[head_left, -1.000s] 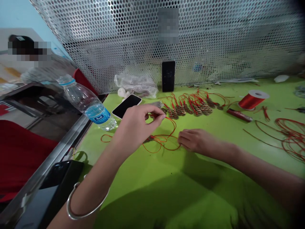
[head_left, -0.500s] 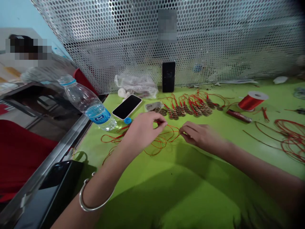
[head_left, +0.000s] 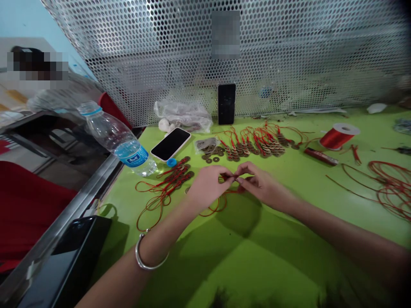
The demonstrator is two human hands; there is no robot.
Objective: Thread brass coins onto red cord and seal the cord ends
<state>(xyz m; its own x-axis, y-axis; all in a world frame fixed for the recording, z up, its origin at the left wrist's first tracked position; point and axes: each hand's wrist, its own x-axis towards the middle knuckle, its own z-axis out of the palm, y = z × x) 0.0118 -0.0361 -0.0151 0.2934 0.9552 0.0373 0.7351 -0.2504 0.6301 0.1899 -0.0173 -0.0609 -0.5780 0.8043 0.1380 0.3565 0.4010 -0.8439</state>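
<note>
Silver bracelet (head_left: 147, 267), on the wearer's left wrist, nearer than the phone lying flat (head_left: 171, 144); might snag a slack loop if the arm drops.

Left hand (head_left: 207, 186) and right hand (head_left: 266, 188), nearer than that phone and right of it; thumb and finger of each pinching red cord (head_left: 231, 192), tips almost meeting. Any knot there: too small to tell. Likely faults, as I judge from the room: a slipped pinch, or a twist from the slack curling below.

Strung coins with red loops (head_left: 178, 175), just nearer than the phone; the left forearm, passing close, could drag or tangle them.

Blue cap (head_left: 171, 162), at the phone's near edge. Water bottle (head_left: 131, 154), left of the phone, uncapped; a knock from the left elbow could spill it.

Loose coins (head_left: 213, 150), right of the phone; liable to scatter if brushed.

Coiled cord (head_left: 394, 188), row of coin tassels (head_left: 269, 147), red spool (head_left: 338, 136): all right of the phone.

Plastic bag (head_left: 186, 113), beyond the phone; mesh panel (head_left: 289, 51) behind, closing off the far side.
</note>
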